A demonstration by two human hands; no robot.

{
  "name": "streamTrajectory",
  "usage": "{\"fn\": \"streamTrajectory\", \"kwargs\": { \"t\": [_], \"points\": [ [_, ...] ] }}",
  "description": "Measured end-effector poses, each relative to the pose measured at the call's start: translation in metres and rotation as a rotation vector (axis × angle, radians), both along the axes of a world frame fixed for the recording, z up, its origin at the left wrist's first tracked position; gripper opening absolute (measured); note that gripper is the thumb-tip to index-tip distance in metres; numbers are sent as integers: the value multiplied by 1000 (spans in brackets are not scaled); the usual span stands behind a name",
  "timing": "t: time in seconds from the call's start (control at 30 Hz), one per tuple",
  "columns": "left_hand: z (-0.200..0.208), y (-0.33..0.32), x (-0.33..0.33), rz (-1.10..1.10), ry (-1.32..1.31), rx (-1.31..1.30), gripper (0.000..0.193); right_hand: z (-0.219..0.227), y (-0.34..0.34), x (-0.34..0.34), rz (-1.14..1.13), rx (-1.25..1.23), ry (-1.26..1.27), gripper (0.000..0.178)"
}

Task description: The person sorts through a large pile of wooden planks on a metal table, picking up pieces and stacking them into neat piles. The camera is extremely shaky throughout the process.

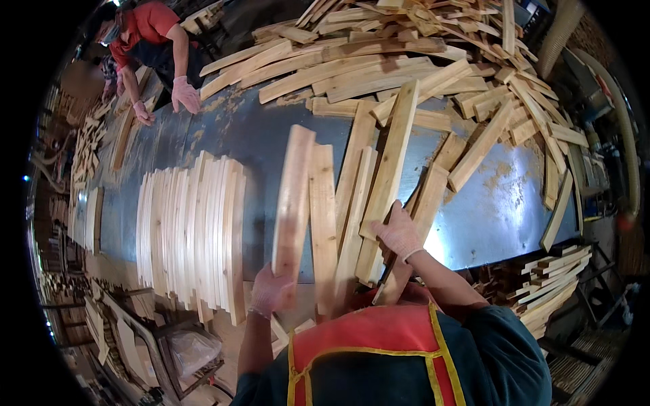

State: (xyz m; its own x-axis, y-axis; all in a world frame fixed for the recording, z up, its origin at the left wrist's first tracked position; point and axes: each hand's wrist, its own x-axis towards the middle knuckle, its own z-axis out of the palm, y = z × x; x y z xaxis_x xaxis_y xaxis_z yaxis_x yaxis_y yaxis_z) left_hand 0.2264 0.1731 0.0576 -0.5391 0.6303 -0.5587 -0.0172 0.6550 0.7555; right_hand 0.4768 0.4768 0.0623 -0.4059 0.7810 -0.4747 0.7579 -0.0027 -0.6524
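Observation:
My left hand [271, 289], in a pale pinkish glove, is closed round the lower end of a wooden board [294, 196], which looks slightly blurred. My right hand [398, 233], gloved alike, grips the near end of a longer wooden board [399, 145], its thumb pointing up along the edge. Between the two hands lie several more boards [323, 203], side by side and pointing away from me. To the left of my left hand, a row of pale narrow boards [189, 233] is lined up closely, reaching over the table's near edge.
A metal table [264, 149] spans the view, with sawdust on it. Loose boards [379, 51] are heaped across its far side and right. At the far left stands a co-worker [152, 30] with gloved hands over the table. Stacked boards [555, 284] sit at lower right; a wooden frame [152, 338] stands lower left.

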Motion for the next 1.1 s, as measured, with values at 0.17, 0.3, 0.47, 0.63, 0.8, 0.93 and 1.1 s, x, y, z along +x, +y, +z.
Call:
{"fn": "streamTrajectory", "kwargs": {
  "t": [0.17,0.3,0.47,0.63,0.8,0.93,1.1],
  "points": [
    [10,-35,8,187,491,-406,68,27,-6,3,225,-85,360,90],
    [12,-36,-12,93,935,-882,73,-81,40,17,-123,10,503,92],
    [-41,-54,-18,-194,1409,-934,74,-19,39,-15,-197,-537,422,107],
    [2,113,90,-260,877,-44,71,-84,32,-29,-440,-518,648,79],
    [23,151,96,-243,482,-12,96,-53,10,-28,-380,-909,995,70],
    [15,99,61,150,-276,360,94,-15,-42,-73,-161,-997,909,65],
    [14,35,25,336,-290,374,91,5,-96,-140,236,-778,557,54]
  ]
}}
